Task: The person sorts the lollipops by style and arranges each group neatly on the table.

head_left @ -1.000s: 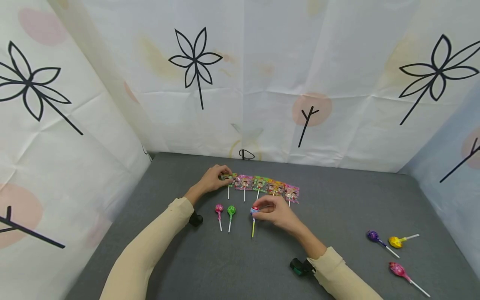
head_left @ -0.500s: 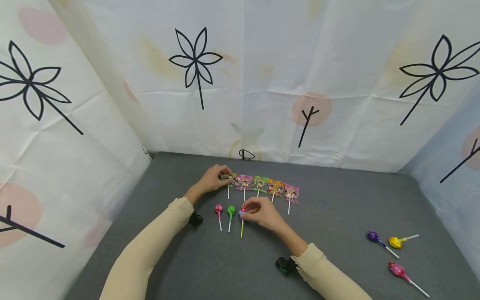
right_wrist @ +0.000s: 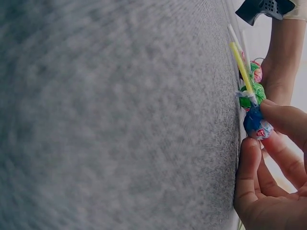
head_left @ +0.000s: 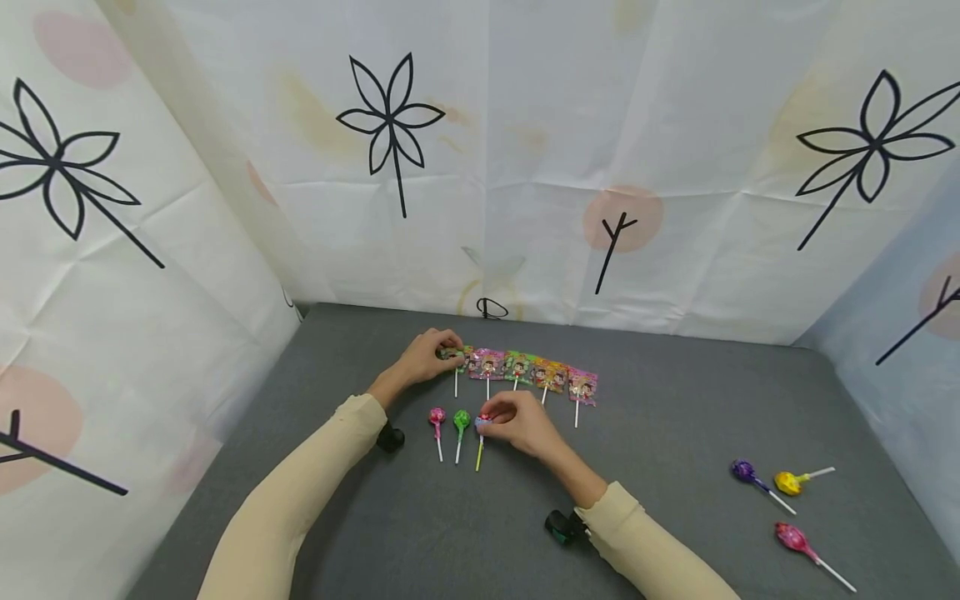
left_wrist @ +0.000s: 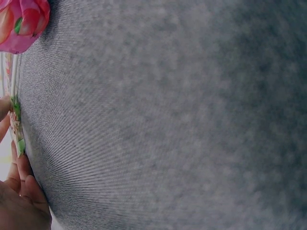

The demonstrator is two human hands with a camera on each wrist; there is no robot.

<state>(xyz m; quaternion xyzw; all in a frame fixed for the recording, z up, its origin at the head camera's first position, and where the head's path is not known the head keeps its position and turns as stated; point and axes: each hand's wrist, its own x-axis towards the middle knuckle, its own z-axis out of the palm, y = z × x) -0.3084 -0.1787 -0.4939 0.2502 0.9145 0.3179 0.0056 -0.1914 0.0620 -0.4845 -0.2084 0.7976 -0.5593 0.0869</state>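
Head view: right hand (head_left: 521,423) pinching blue-and-red wrapped lollipop (head_left: 481,424) by its head at frame centre, just right of green lollipop (head_left: 461,419) and pink lollipop (head_left: 437,416). Long axis near vertical in frame, yellow-green stick pointing down. Left hand (head_left: 423,359) curled on left end of packet strip (head_left: 525,371).

Left wrist view: fingertips (left_wrist: 19,191) at lower left, against strip edge.

Right wrist view: thumb and fingers (right_wrist: 283,120) clamped on crinkled blue head, stick running to upper right.

My head view bright and evenly lit, soft faint shadows, edges bowed, both wrist views blurred close-up.
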